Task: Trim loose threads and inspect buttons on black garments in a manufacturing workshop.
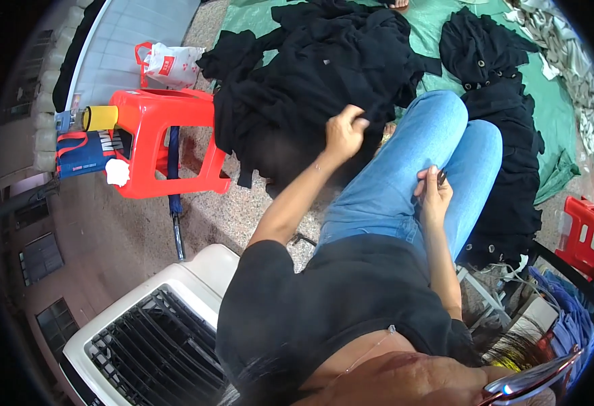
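Note:
My left hand [345,133] is raised over a big heap of black garments [310,88], its fingers curled in. What it holds, if anything, is too small to make out. My right hand [435,192] rests by my thighs, closed around a small dark tool [442,177]; only its tip shows, so its kind is unclear. Beneath that hand are my blue jeans [405,155]. More black clothes with metal eyelets [503,149] lie in a long pile to the right of my knees.
On the left stands a red plastic stool [168,101] beside a white bag [175,64], a yellow-banded bottle [99,118] and a folded umbrella [176,227]. A white air cooler [195,277] is at lower left. Green sheeting [547,101] underlies the clothes. Another red stool [584,233] stands right.

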`<state>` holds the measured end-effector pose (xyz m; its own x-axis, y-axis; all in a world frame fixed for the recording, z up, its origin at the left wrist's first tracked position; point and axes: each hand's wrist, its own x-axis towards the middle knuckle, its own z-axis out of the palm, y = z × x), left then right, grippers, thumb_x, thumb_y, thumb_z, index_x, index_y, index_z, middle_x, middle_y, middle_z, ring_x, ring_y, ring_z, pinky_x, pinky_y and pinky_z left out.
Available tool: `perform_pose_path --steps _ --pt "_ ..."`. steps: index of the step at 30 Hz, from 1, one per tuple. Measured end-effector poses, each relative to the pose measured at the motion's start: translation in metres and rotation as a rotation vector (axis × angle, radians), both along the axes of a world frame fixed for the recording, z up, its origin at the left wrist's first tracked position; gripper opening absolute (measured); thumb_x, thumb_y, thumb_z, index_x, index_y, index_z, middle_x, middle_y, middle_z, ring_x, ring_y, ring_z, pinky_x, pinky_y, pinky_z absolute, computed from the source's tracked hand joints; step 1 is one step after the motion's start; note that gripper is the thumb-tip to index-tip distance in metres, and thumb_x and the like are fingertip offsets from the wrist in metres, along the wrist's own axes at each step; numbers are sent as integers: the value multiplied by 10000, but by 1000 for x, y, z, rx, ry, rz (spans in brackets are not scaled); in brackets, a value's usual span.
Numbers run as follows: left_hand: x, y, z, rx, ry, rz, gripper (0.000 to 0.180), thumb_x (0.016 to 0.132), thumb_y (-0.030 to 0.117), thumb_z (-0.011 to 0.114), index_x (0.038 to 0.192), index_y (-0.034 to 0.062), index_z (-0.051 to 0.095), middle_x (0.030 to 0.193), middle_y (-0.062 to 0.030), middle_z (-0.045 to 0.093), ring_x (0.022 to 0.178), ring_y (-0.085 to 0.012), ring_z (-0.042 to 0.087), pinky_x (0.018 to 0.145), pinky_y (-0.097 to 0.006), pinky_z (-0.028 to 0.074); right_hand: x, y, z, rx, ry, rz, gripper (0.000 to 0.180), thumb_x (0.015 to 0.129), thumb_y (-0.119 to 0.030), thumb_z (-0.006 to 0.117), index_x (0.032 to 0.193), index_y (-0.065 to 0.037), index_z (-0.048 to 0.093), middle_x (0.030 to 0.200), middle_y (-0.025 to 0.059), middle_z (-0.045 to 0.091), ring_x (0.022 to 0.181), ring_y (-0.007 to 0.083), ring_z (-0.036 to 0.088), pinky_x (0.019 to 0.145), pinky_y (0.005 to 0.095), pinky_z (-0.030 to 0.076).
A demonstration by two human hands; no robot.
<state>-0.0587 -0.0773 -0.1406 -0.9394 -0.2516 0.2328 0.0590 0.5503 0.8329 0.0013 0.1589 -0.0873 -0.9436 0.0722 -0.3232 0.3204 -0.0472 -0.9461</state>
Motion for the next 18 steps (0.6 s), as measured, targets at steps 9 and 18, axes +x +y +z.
perform_pose_path --steps 9,18 --pt "91 131 166 669 -14 -1209 187 745 -27 722 913 -6 645 872 -159 689 803 -322 687 698 -365 529 54 18 82 -856 119 -48 588 937 -349 530 1371 42 460 1255 112 593 1121 144 561 1034 293 380" --pt "14 61 150 966 -172 -665 114 900 78 684 957 8 615 821 -143 710 646 -181 683 522 -271 509 59 103 80 -224 -172 509 153 712 13 783 814 6 669 718 -34 613 620 47 512 570 201 390"
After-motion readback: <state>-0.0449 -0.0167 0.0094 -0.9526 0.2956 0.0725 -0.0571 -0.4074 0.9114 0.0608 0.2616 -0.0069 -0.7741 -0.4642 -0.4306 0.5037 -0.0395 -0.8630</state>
